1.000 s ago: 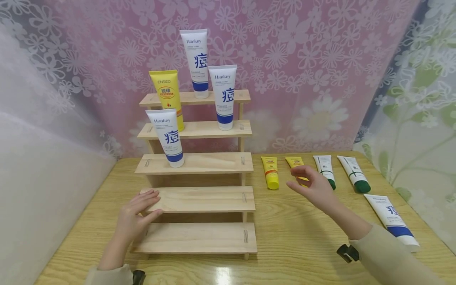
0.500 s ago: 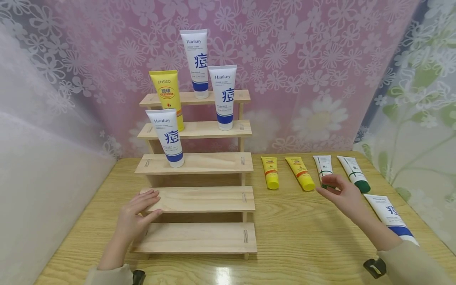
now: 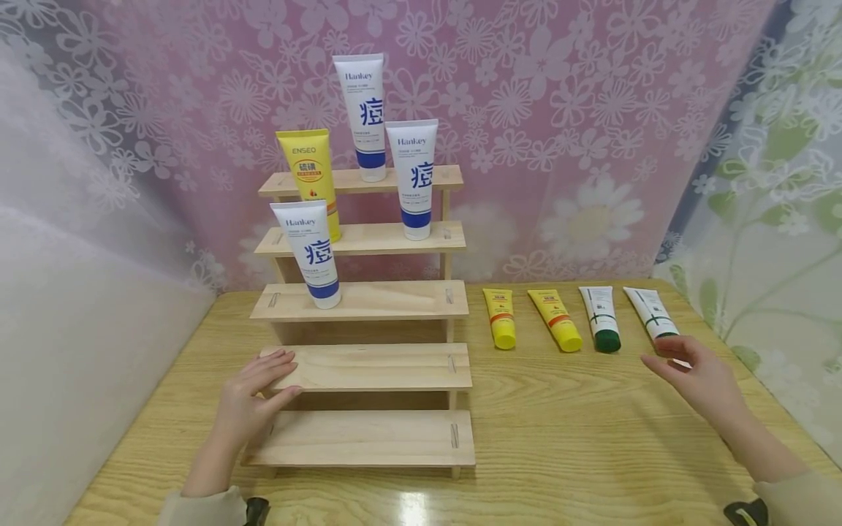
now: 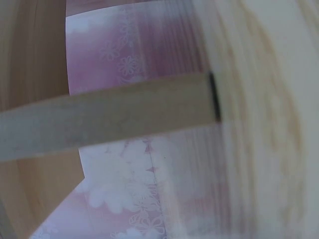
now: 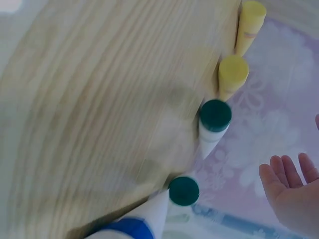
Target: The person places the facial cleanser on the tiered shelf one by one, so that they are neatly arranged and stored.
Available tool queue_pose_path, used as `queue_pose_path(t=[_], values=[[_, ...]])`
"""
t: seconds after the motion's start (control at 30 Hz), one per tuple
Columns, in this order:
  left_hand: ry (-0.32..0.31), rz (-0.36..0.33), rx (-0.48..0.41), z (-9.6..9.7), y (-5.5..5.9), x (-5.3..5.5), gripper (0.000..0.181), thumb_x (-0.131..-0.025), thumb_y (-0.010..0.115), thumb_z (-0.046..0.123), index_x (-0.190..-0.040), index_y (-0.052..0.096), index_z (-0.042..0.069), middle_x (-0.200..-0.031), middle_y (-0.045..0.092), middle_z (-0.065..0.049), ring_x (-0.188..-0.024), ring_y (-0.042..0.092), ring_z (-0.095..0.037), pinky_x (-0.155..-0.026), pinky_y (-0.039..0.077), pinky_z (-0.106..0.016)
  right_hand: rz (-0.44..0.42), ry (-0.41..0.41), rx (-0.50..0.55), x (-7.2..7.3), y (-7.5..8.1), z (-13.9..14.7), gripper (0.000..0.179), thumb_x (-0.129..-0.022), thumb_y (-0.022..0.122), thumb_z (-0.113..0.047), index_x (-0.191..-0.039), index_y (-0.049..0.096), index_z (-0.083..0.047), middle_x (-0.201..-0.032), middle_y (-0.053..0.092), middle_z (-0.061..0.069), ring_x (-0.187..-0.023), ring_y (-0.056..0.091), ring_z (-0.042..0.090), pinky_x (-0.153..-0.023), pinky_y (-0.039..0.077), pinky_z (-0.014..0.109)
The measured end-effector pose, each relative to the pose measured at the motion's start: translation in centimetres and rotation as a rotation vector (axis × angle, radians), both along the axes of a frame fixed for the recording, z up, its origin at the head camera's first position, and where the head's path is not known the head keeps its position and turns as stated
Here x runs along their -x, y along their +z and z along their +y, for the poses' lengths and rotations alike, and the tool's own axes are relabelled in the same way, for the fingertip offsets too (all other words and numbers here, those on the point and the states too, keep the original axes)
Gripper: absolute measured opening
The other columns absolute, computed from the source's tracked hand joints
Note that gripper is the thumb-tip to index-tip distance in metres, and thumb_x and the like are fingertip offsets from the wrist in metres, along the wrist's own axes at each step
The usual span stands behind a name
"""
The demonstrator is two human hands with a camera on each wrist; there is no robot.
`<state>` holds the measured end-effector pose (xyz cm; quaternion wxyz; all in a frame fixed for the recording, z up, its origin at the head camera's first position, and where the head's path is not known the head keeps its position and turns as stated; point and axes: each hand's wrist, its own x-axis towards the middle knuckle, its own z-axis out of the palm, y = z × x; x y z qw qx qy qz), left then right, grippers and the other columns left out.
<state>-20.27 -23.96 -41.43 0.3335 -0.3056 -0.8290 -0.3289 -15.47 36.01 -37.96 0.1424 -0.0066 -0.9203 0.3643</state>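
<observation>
My left hand [image 3: 253,398] rests on the left end of the second-lowest shelf [image 3: 381,369] of a stepped wooden rack. Its fingers lie on top, the thumb along the front. My right hand [image 3: 704,380] hovers at the far right with fingers loosely bent and holds nothing, as the right wrist view also shows. Nearest it in the head view is a white tube with a green cap [image 3: 650,310], partly covered by the fingers. A white tube with a blue band [image 5: 132,226] shows in the right wrist view; in the head view the hand and forearm hide it.
Higher on the rack stand white Hankey tubes [image 3: 307,248] and a yellow ENSEO tube [image 3: 305,164], caps down. Two small yellow tubes [image 3: 500,318] and another green-capped tube [image 3: 600,318] lie on the table [image 3: 559,431]. A flowered backdrop [image 3: 559,146] rises behind.
My right hand has moved right, past the small yellow tubes and the first green-capped tube, to over the white and blue tube. The left hand has stayed on the rack.
</observation>
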Motion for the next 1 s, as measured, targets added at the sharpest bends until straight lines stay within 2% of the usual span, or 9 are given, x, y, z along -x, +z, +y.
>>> queue_pose_path(t=[0.27,0.37,0.4,0.5,0.57,0.6,0.7,0.77,1.0], values=[[0.010,-0.015,0.000,0.0,0.0,0.0,0.037,-0.058,0.080,0.016,-0.091,0.069,0.003,-0.102,0.064,-0.011,-0.106,0.054,-0.015,-0.101,0.029,-0.033,-0.080,-0.046,-0.083,-0.7,-0.6,3.4,0.049,-0.086,0.058,-0.029,-0.114,0.045,0.008,-0.110,0.048,0.031,-0.075,0.032,-0.024,-0.055,0.040,0.007],[0.002,0.000,-0.007,0.0,-0.1,0.1,0.036,-0.059,0.080,0.018,-0.091,0.069,0.003,-0.102,0.064,-0.012,-0.105,0.054,-0.016,-0.102,0.027,-0.029,-0.106,-0.086,-0.130,-0.9,-1.0,4.6,0.050,-0.085,0.058,-0.033,-0.113,0.046,0.007,-0.110,0.050,0.029,-0.079,0.049,-0.007,-0.057,0.045,0.018],[0.001,0.003,-0.007,0.0,-0.1,0.2,0.036,-0.060,0.079,0.019,-0.090,0.069,0.003,-0.102,0.064,-0.012,-0.105,0.054,-0.016,-0.102,0.027,-0.027,-0.109,-0.096,-0.143,-1.0,-1.2,4.9,0.050,-0.085,0.058,-0.034,-0.113,0.046,0.007,-0.109,0.051,0.029,-0.083,0.054,0.004,-0.059,0.046,0.025],[0.000,0.009,-0.005,0.0,-0.1,0.2,0.036,-0.060,0.079,0.020,-0.090,0.069,0.003,-0.102,0.064,-0.012,-0.105,0.054,-0.015,-0.102,0.026,-0.026,-0.136,-0.115,-0.175,-1.2,-1.7,6.0,0.053,-0.086,0.056,-0.036,-0.113,0.045,0.008,-0.110,0.049,0.031,-0.092,0.049,0.039,-0.062,0.045,0.041],[-0.001,0.007,-0.005,0.0,-0.1,0.1,0.036,-0.061,0.079,0.020,-0.090,0.069,0.002,-0.102,0.064,-0.012,-0.105,0.054,-0.015,-0.102,0.026,-0.026,-0.142,-0.129,-0.194,-1.3,-2.0,6.7,0.054,-0.085,0.057,-0.037,-0.112,0.046,0.008,-0.109,0.049,0.031,-0.090,0.051,0.035,-0.060,0.045,0.041],[-0.001,0.006,-0.006,0.0,-0.1,0.1,0.036,-0.060,0.079,0.020,-0.090,0.069,0.002,-0.102,0.064,-0.012,-0.105,0.054,-0.016,-0.103,0.026,-0.027,-0.151,-0.115,-0.185,-1.4,-2.0,7.1,0.055,-0.086,0.056,-0.036,-0.113,0.044,0.011,-0.111,0.046,0.035,-0.092,0.048,0.042,-0.060,0.045,0.037],[0.000,0.000,-0.011,0.0,-0.1,0.1,0.036,-0.062,0.079,0.021,-0.090,0.069,0.002,-0.102,0.064,-0.012,-0.105,0.055,-0.017,-0.103,0.026,-0.027,-0.166,-0.136,-0.194,-1.7,-2.2,7.9,0.056,-0.086,0.056,-0.035,-0.112,0.043,0.012,-0.109,0.046,0.036,-0.089,0.048,0.042,-0.058,0.043,0.034],[-0.002,0.000,-0.014,0.1,-0.1,0.0,0.036,-0.063,0.078,0.023,-0.090,0.069,0.002,-0.101,0.064,-0.012,-0.104,0.055,-0.018,-0.102,0.027,-0.028,-0.191,-0.150,-0.187,-2.0,-2.3,8.3,0.058,-0.087,0.055,-0.035,-0.113,0.041,0.014,-0.109,0.045,0.038,-0.090,0.045,0.048,-0.060,0.044,0.040],[-0.009,0.028,-0.026,0.2,0.1,-0.1,0.035,-0.063,0.078,0.021,-0.089,0.069,0.001,-0.100,0.064,-0.013,-0.103,0.056,-0.018,-0.102,0.028,-0.029,-0.263,-0.216,-0.189,-1.9,-3.0,10.4,0.065,-0.087,0.052,-0.041,-0.111,0.037,0.017,-0.102,0.045,0.039,-0.087,0.044,0.048,-0.067,0.040,0.052]])
